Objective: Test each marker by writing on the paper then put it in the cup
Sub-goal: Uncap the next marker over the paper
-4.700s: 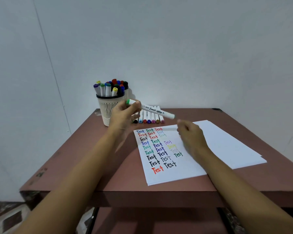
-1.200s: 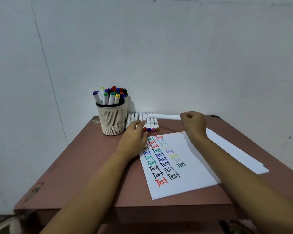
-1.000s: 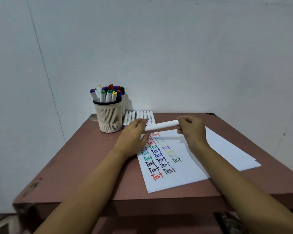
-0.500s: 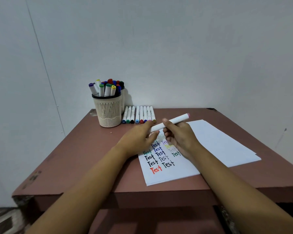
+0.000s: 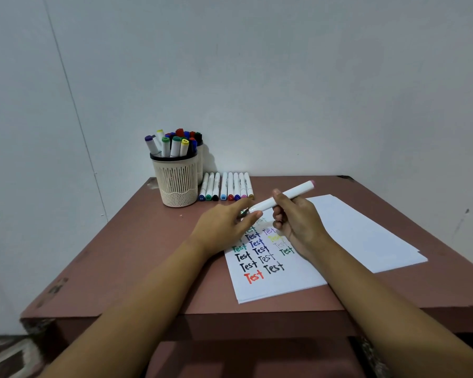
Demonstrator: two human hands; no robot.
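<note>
Step in hand: uncapping, by appearance. The right hand (image 5: 295, 219) curls its fingers round the marker (image 5: 295, 191), above the paper (image 5: 284, 285) mid-counter (image 5: 148, 255). The left hand (image 5: 221, 227) fingers pinch its lower end. Next: pull the cap off, write, then deposit in the cup (image 5: 176, 184) at the far left corner

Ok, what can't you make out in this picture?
Head view:
- Near end of the marker: covered by the left hand's fingers; cap on or off, unclear.
- Top rows of writing on the paper: hidden under the left hand and right hand.
- Print on the lying markers: too small.
</note>
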